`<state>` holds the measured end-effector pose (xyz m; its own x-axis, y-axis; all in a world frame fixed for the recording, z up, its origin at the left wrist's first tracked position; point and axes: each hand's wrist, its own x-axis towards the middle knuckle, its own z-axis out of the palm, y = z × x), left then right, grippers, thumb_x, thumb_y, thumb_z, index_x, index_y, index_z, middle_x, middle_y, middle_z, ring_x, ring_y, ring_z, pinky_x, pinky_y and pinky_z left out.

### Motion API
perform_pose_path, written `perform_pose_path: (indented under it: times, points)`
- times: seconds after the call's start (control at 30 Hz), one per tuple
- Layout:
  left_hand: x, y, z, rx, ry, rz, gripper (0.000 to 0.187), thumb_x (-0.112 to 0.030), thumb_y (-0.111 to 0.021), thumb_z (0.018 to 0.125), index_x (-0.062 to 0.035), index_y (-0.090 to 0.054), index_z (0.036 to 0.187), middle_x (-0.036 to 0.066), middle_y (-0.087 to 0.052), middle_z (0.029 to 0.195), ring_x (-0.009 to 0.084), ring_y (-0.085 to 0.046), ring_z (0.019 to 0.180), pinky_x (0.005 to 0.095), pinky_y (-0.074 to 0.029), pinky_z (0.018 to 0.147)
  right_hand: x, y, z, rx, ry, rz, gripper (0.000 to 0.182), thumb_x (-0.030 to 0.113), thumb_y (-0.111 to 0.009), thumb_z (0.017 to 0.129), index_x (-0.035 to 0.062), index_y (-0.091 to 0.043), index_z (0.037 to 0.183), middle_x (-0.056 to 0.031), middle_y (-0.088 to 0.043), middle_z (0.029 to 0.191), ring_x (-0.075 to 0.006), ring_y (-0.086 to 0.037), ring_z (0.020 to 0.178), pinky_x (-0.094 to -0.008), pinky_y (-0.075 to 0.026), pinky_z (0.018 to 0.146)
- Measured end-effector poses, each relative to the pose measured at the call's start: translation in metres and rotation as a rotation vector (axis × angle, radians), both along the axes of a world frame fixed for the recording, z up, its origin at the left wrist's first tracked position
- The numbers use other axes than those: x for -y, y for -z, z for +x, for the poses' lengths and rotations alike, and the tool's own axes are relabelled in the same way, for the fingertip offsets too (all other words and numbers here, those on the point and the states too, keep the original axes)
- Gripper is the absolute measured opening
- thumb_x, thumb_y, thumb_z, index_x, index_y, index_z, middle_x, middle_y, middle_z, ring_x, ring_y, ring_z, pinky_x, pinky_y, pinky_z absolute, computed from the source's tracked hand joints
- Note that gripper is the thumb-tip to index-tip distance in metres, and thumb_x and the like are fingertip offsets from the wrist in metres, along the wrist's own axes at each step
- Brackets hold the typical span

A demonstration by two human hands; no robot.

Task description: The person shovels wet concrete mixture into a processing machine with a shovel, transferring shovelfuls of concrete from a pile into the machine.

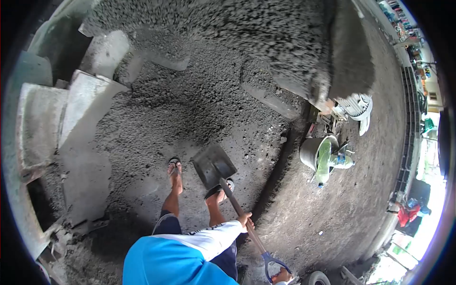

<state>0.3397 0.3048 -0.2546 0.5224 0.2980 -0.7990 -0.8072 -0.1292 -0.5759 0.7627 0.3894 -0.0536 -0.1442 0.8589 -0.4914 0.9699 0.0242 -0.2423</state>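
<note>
A shovel with a flat, dark metal blade slants across in front of me. Its blade is low over the grey ground beside my sandaled right foot, with hardly any material on it. My left hand, at the end of a white sleeve, is wrapped round the wooden shaft. At the shovel's far end my right hand is closed on the blue D-shaped grip, partly cut off by the view's lower edge. Loose dark gravelly material spreads out beyond my feet.
Grey slabs lean at the left. A higher heap of gravel rises at the top. Right of a raised edge stands a bucket with plastic bottles. A tire lies at the bottom.
</note>
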Motion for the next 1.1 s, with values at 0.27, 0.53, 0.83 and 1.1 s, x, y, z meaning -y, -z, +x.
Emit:
perform_pose_path:
  times: [0.27, 0.53, 0.83, 1.1]
  points:
    - [0.095, 0.165, -0.324, -0.433, -0.239, -0.036, 0.026, -0.021, -0.069, 0.082, -0.0098, -0.049, 0.070, 0.005, -0.046, 0.063, 0.0231, -0.048, 0.058, 0.0474, -0.046, 0.060, 0.041, 0.118, -0.508, -0.396, 0.657, -0.335, 0.015, 0.005, -0.063, 0.077, 0.0030, -0.059, 0.091, -0.0104, -0.058, 0.075, -0.0175, -0.052, 0.053, -0.0352, -0.047, 0.048]
    - [0.157, 0.114, -0.308, -0.545, -0.357, -0.088, 0.025, -0.021, -0.065, 0.088, -0.0120, -0.045, 0.076, 0.005, -0.043, 0.059, 0.0218, -0.045, 0.052, 0.0452, -0.043, 0.054, 0.067, 0.115, -0.466, -0.597, 0.677, -0.480, 0.014, 0.002, -0.065, 0.075, 0.0013, -0.056, 0.086, -0.0074, -0.052, 0.062, -0.0168, -0.047, 0.041, -0.0315, -0.038, 0.033]
    - [0.244, -0.041, -0.216, -0.662, -0.205, -0.218, 0.022, -0.031, -0.058, 0.088, -0.0138, -0.047, 0.078, 0.003, -0.041, 0.061, 0.0226, -0.044, 0.056, 0.0420, -0.039, 0.059, 0.109, 0.034, -0.334, -0.566, 0.937, -0.739, 0.016, -0.006, -0.064, 0.070, 0.0036, -0.052, 0.072, -0.0078, -0.051, 0.055, -0.0204, -0.049, 0.038, -0.0362, -0.041, 0.032]
    - [0.135, -0.324, -0.293, -1.044, -0.293, -0.204, 0.020, -0.018, -0.071, 0.082, -0.0119, -0.052, 0.085, 0.001, -0.046, 0.074, 0.0172, -0.049, 0.067, 0.0326, -0.049, 0.063, 0.099, 0.070, -0.394, -0.635, 0.840, -1.095, 0.010, 0.011, -0.056, 0.083, 0.0030, -0.060, 0.078, -0.0096, -0.054, 0.061, -0.0238, -0.053, 0.047, -0.0410, -0.048, 0.044]
